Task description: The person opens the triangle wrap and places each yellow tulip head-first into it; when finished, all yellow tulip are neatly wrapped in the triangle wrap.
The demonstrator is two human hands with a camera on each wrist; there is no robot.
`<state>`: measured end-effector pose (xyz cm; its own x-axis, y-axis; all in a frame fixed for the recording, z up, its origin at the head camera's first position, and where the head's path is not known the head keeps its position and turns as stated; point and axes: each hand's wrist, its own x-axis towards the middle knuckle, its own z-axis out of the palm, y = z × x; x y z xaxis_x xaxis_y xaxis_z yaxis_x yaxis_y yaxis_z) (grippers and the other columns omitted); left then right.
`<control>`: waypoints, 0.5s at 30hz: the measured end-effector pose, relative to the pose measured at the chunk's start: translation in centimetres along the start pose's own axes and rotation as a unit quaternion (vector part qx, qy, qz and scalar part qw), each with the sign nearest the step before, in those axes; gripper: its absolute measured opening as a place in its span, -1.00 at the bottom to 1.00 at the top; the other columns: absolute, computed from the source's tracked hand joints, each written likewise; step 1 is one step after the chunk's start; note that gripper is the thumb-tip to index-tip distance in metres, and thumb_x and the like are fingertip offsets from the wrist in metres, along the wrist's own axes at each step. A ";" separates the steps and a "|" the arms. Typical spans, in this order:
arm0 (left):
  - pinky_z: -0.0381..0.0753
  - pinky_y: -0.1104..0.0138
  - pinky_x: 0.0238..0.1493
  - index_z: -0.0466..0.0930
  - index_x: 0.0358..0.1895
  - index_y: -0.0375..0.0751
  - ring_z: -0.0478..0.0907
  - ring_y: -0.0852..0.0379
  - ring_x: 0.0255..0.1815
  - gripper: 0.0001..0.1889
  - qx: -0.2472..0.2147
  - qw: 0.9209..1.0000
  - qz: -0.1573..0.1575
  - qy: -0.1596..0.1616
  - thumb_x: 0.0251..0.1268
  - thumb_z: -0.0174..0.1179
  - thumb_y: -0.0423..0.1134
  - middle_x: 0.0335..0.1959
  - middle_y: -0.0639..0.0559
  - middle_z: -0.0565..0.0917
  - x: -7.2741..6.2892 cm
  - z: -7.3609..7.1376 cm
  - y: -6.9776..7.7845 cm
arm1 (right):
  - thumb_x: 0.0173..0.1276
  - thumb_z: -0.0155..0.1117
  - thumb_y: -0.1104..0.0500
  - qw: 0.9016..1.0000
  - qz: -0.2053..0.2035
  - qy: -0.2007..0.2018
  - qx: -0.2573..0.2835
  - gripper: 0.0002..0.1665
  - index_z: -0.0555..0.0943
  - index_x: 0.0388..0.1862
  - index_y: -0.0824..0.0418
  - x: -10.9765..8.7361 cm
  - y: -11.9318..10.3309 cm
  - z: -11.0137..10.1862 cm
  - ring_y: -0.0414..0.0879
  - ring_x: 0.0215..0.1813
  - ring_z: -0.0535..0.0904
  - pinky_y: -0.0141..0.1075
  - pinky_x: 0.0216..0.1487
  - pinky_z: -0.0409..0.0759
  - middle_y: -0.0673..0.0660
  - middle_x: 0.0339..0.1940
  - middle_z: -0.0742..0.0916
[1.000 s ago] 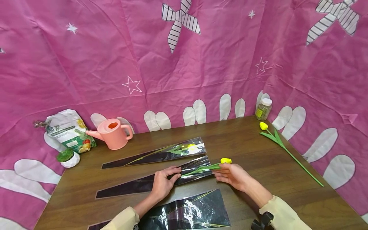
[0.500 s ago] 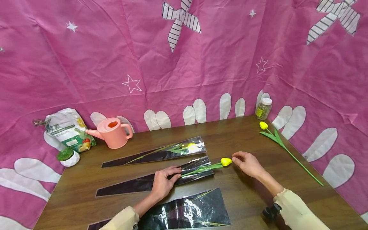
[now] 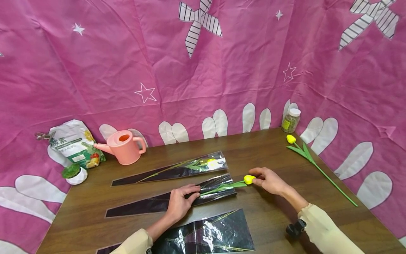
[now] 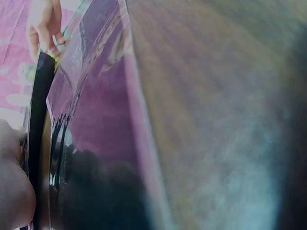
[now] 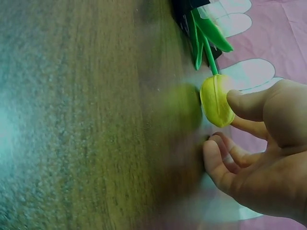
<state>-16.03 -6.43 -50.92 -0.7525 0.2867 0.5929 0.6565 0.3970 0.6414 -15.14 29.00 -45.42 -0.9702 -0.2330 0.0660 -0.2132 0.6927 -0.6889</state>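
Note:
In the head view, a yellow artificial tulip (image 3: 248, 179) lies with its stem and part of its leaves inside a dark-backed clear flower sleeve (image 3: 139, 205), bloom sticking out of the wide right end. My right hand (image 3: 269, 181) pinches the bloom between thumb and index finger; the right wrist view shows the thumb on the yellow petals (image 5: 213, 100), other fingers loosely bent. My left hand (image 3: 180, 201) holds the sleeve near its mouth, thumb and fingers on either side, so the film bows up there. The left wrist view shows the sleeve's film (image 4: 105, 110) close up.
Behind lies another sleeve (image 3: 171, 170) with a yellow tulip inside; in front, a flat sleeve (image 3: 219, 229). A loose tulip (image 3: 314, 163) lies right, below a lidded jar (image 3: 290, 120). A pink watering can (image 3: 126, 150), printed bag (image 3: 77, 143) and potted plant (image 3: 75, 174) stand left.
My right hand left the leaves, moved right past the bloom, then came back left and took the bloom between thumb and finger. The tulip shifted very slightly left. My left hand stayed put.

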 end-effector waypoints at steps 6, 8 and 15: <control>0.67 -0.03 -0.08 0.83 -0.26 -0.24 0.72 -0.04 -0.06 -0.78 0.003 1.000 0.002 0.001 -0.03 0.51 -0.50 -0.19 0.01 0.79 -0.1 0.0 -0.1 | 0.36 0.33 0.31 1.000 -0.005 -0.008 0.013 -0.61 0.60 0.15 0.41 0.3 0.0 0.2 0.05 -0.12 0.55 -0.03 0.01 0.56 0.25 -0.01 0.68; 0.67 -0.03 -0.07 0.83 -0.25 -0.23 0.72 -0.04 -0.06 -0.78 0.002 1.000 0.001 0.001 -0.03 0.51 -0.50 -0.18 0.01 0.79 -0.1 0.0 -0.1 | 0.37 0.32 0.31 1.000 -0.007 -0.012 0.013 -0.62 0.61 0.13 0.40 0.4 0.0 0.3 0.04 -0.13 0.55 -0.05 0.00 0.56 0.24 -0.03 0.68; 0.67 -0.03 -0.07 0.83 -0.26 -0.24 0.72 -0.04 -0.06 -0.78 0.003 1.000 0.002 0.002 -0.04 0.51 -0.50 -0.19 0.01 0.79 0.0 0.2 -0.1 | 0.35 0.33 0.33 1.000 -0.002 -0.014 0.017 -0.69 0.63 0.06 0.37 0.6 0.0 0.3 -0.01 -0.17 0.53 -0.13 -0.05 0.55 0.16 -0.10 0.69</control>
<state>-16.05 -6.32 -51.06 -0.7498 0.2848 0.5973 0.6591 0.4007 0.6364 -15.65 28.63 -45.61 -0.9658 -0.2546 0.0487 -0.2123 0.6689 -0.7124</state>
